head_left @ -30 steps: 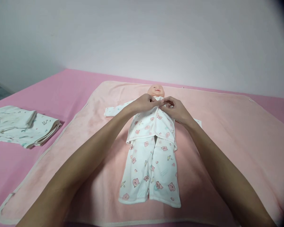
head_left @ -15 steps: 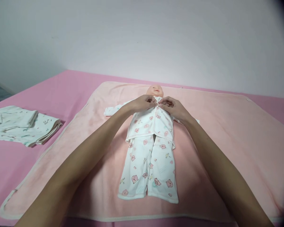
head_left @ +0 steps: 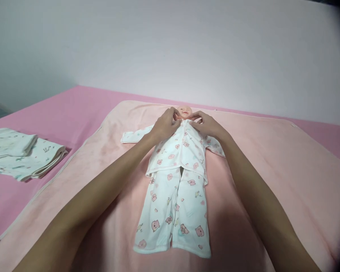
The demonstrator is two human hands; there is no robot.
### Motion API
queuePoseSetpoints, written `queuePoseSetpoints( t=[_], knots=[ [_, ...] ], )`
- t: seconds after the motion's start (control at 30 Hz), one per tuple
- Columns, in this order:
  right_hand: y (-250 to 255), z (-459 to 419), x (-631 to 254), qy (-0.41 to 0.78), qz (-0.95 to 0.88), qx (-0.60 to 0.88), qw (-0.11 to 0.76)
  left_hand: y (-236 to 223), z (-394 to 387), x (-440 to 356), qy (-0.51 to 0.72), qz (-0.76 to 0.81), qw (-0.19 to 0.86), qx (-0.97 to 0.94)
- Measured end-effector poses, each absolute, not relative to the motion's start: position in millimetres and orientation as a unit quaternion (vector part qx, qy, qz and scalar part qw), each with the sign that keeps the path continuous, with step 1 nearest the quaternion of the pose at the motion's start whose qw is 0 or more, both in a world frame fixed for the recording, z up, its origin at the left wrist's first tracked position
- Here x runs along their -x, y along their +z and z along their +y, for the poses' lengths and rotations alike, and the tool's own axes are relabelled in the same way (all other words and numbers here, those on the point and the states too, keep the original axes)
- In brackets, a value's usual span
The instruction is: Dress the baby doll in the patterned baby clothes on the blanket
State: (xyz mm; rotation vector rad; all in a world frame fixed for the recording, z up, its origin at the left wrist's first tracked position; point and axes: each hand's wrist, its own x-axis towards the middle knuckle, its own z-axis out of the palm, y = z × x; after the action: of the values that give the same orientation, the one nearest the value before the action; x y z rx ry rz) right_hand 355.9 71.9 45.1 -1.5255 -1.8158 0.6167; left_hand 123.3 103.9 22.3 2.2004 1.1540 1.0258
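Observation:
A baby doll (head_left: 184,111) lies on its back, dressed in a white long-sleeved baby top (head_left: 174,151) with pink animal prints. Matching baby trousers (head_left: 172,215) extend below it, legs side by side. At the collar, my left hand (head_left: 166,124) is closed, with thumb and fingers on the neckline's left edge. My right hand (head_left: 206,124) pinches the collar on the other side, just under the doll's chin. The front of the top is closed down the middle. Fabric between the fingertips is partly hidden.
A pink blanket (head_left: 107,158) with a pale edge lies under the doll, over a brighter pink bed surface (head_left: 73,109). Folded white printed baby clothes (head_left: 39,155) rest at the left. Behind the bed rises a plain wall (head_left: 170,49).
Both hands have moved from the upper front closure to the two sides of the collar, farther apart. The camera view has shifted slightly.

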Motion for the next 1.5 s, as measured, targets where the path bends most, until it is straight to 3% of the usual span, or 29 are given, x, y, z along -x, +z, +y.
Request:
queuePoseSetpoints(
  t=[0.13,0.33,0.47,1.17,1.5],
  knots=[
    [36.8,86.2,-357.1,0.209,-0.705,0.583,0.346,17.8,112.6,-122.0,0.377,0.39,0.197,-0.817],
    [20.3,90.9,-343.0,0.225,-0.68,0.538,0.444,19.8,118.3,-130.7,0.379,0.385,0.162,-0.826],
    [15.7,90.4,-333.4,0.252,-0.657,0.533,0.469,16.5,119.4,-133.4,0.408,0.369,0.192,-0.813],
    [12.0,96.7,-357.3,0.503,-0.54,0.491,0.464,20.7,110.5,-137.3,0.419,0.4,0.352,-0.735],
    [15.2,92.0,-353.6,0.47,-0.551,0.503,0.471,17.8,111.4,-140.9,0.414,0.437,0.368,-0.709]
  ],
)
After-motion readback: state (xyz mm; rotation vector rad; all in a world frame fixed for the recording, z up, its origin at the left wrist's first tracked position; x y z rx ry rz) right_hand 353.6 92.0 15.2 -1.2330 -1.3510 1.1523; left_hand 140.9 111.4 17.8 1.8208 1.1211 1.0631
